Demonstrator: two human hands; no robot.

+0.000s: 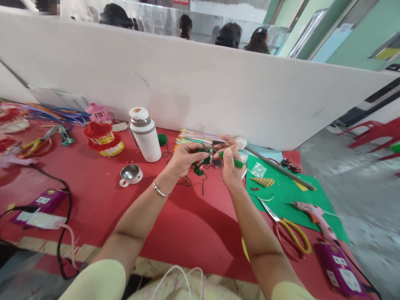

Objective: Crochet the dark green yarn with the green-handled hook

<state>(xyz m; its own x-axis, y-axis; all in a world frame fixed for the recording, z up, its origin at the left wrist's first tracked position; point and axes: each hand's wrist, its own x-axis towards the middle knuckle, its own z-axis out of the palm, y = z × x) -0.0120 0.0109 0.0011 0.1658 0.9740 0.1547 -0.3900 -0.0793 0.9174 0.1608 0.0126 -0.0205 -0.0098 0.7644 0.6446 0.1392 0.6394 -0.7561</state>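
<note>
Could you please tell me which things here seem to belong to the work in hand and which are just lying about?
Apparently in use:
green yarn piece, in the left hand
green-handled tool, in the right hand
green yarn ball, likely the supply

Apparently just lying about:
white bottle
small cup
pink glue gun on the right
red-and-yellow ornament

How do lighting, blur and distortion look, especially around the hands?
Head view: a soft shadow lies on the red tabletop between the forearms; head view: the floor at right looks smeared, and the white board's top edge slants down rightward; head view: the green yarn piece at the left hand is too small and soft to show stitches.
</note>
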